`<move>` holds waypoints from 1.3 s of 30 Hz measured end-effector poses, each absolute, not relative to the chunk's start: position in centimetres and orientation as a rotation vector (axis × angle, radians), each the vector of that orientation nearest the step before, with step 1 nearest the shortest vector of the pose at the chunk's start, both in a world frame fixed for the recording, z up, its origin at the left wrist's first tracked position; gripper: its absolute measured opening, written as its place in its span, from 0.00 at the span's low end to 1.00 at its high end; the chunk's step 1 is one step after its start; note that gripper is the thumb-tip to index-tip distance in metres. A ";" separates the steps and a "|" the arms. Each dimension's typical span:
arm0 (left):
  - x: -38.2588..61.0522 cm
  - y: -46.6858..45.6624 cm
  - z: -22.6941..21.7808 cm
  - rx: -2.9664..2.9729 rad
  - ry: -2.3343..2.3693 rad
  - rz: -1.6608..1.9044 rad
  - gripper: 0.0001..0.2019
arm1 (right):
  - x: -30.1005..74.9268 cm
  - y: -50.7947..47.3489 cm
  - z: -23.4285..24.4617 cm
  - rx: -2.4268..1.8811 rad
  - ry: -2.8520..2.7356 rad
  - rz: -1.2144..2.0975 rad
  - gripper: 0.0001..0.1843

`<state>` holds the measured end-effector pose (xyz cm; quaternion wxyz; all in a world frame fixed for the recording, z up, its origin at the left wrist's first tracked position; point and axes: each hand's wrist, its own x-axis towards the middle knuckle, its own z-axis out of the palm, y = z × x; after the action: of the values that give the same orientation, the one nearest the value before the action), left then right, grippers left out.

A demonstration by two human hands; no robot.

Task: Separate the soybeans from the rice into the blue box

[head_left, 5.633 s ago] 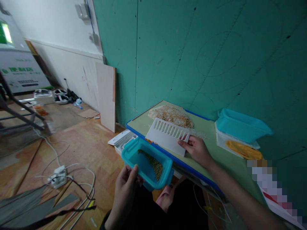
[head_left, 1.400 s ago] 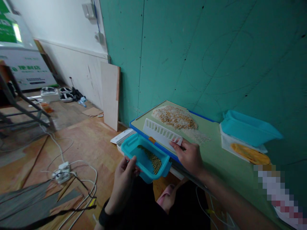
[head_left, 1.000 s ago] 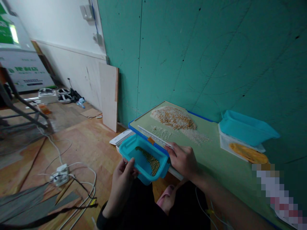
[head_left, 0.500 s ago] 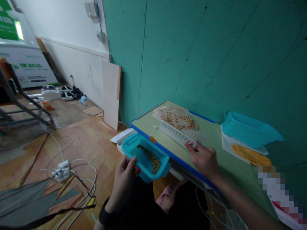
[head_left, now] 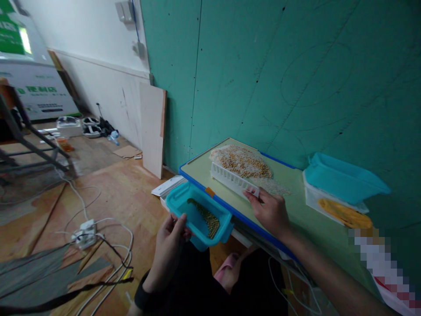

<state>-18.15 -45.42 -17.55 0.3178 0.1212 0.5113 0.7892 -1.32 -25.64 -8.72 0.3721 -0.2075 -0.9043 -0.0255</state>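
My left hand (head_left: 171, 239) grips the near rim of a teal plastic tub (head_left: 199, 213) held just below the blue front edge of the green table (head_left: 296, 215). Yellow beans lie in the tub. My right hand (head_left: 271, 210) pinches the near end of a white slotted comb-like scraper (head_left: 232, 180). The scraper stands on edge on the tabletop, right in front of a heap of yellow beans mixed with rice (head_left: 241, 160).
A second teal tub (head_left: 342, 177) sits on a white tray with an orange item (head_left: 344, 210) at the table's right. Green wall panels stand close behind. On the wooden floor to the left lie a power strip (head_left: 83, 230), cables and a leaning board (head_left: 153, 129).
A second ago the scraper lay at the table's front edge over the tub. My right hand has carried it back to the heap and now draws it a little toward the edge.
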 end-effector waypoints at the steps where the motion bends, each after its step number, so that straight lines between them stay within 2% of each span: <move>1: -18.2 -45.4 -17.7 0.315 1.333 2.087 0.14 | -1.3 -25.8 -8.7 -0.529 -2.316 -0.062 0.13; 19: -19.0 -45.4 -16.5 0.283 1.265 2.153 0.13 | -1.9 -28.2 -9.1 -0.408 -2.351 0.019 0.13; 28: -18.6 -45.4 -16.8 0.248 1.297 2.157 0.13 | -2.4 -29.4 -9.6 -0.254 -2.424 -0.068 0.09; 34: -17.4 -45.9 -17.0 0.277 1.352 2.089 0.15 | -6.4 -30.9 -9.3 -0.090 -2.585 -0.316 0.16; 39: -16.9 -46.1 -17.7 0.205 1.317 2.110 0.18 | -11.0 -32.5 -8.9 -0.264 -2.724 -0.550 0.19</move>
<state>-16.92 -46.07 -17.71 0.3173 0.0779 0.5003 0.8018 -11.04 -32.50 -8.90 0.1742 -0.0931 -0.9609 -0.1940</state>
